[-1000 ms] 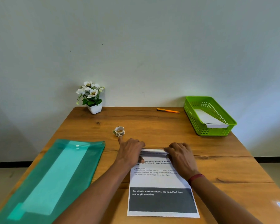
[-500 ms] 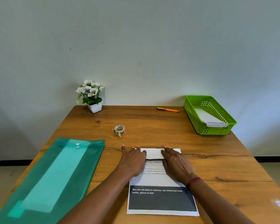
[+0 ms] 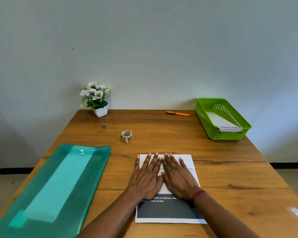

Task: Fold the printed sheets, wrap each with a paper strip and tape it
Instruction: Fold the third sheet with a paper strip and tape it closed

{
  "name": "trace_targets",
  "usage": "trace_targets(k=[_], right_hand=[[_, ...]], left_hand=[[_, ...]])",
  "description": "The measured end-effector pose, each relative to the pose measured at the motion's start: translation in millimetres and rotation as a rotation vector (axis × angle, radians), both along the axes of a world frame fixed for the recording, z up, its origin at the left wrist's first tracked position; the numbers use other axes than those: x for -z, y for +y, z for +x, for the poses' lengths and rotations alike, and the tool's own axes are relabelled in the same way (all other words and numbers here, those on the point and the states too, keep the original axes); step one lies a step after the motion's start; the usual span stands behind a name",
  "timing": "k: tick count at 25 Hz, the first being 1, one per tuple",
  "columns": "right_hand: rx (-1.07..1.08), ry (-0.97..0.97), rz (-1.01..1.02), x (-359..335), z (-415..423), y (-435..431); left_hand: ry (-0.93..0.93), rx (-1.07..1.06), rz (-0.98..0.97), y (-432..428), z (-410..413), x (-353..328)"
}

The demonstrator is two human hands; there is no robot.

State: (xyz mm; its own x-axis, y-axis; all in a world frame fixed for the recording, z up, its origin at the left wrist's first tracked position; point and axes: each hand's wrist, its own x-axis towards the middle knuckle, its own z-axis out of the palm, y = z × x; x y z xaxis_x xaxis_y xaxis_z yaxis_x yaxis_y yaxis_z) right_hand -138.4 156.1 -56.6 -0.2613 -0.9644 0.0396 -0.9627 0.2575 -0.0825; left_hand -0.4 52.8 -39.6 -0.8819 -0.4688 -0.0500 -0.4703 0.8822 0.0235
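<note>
A printed sheet [image 3: 169, 210] lies on the wooden table [image 3: 230, 177] in front of me, its far end folded over so a white flap faces up. My left hand [image 3: 147, 177] and my right hand [image 3: 177, 176] lie flat side by side on that flap, fingers spread and pointing away, thumbs touching. A dark printed block with white text shows at the sheet's near end. A small roll of tape [image 3: 126, 135] stands on the table beyond my left hand. Neither hand grips anything.
A teal plastic document folder [image 3: 50, 186] lies along the left side. A green plastic basket [image 3: 230, 133] at the back right holds folded white paper [image 3: 220, 121]. An orange pen [image 3: 178, 113] and a potted white flower [image 3: 97, 98] sit by the wall.
The sheet's far end has been folded toward me, so the white flap has grown. Both hands went from curled at the fold to flat and close together on it.
</note>
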Motion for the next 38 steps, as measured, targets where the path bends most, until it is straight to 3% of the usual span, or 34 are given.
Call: trace_targets(k=[5, 15, 26, 28, 31, 38], right_hand=[[-0.003, -0.024, 0.007, 0.7, -1.9, 1.7], [0.212, -0.118, 0.019, 6.7, -26.4, 23.1], [0.19, -0.153, 0.057, -15.9, -50.2, 25.9], [0.179, -0.141, 0.07, -29.9, -59.6, 20.9], [0.183, -0.154, 0.1, -43.2, -64.8, 12.1], [0.19, -0.174, 0.189, -56.8, -65.7, -5.0]], left_hand=[[-0.006, 0.001, 0.035, -2.3, -0.2, 2.8], [-0.064, -0.096, 0.086, -8.0, -1.0, 7.6], [0.098, -0.115, 0.167, -33.6, -2.5, -8.0], [0.116, -0.145, 0.258, -47.6, -7.3, -22.5], [0.056, -0.205, 0.374, -59.5, -18.3, -34.6], [-0.201, -0.278, 0.282, -56.2, -51.0, -49.4]])
